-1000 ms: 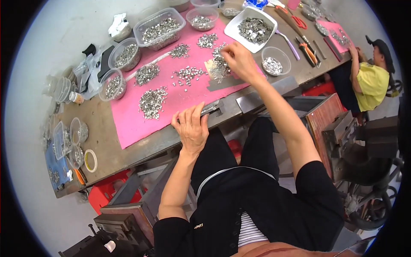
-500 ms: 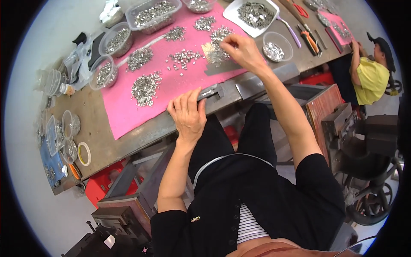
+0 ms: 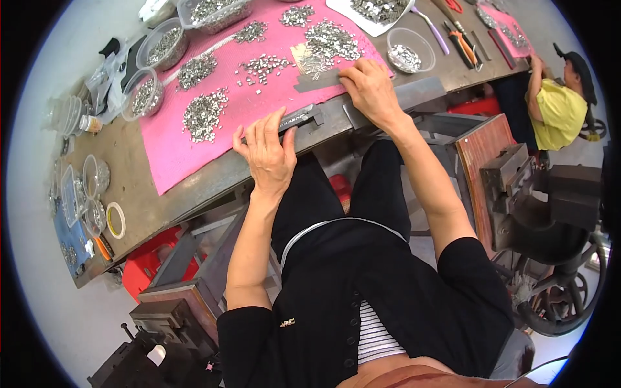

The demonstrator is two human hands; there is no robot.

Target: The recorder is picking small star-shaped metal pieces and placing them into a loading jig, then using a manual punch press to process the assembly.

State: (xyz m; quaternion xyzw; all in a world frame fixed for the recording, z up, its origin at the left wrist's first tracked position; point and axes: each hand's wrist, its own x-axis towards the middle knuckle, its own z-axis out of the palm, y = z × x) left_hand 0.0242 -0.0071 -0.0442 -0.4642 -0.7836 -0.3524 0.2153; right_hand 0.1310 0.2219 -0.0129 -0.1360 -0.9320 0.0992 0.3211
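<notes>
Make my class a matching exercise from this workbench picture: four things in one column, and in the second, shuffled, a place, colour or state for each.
Column one
1. Left hand
2. Right hand
3. Pliers
4. Mat

Column two
A. Pink, under heaps of small silvery metal pieces
B. Gripping a dark metal bar
C. With orange-and-black handles
D. Fingers by the grey strip

Pairs: 1-B, 2-D, 3-C, 4-A

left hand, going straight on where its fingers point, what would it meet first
The left hand would probably meet the loose scatter of small silver metal pieces on the pink sheet, though depth is unclear.
</notes>
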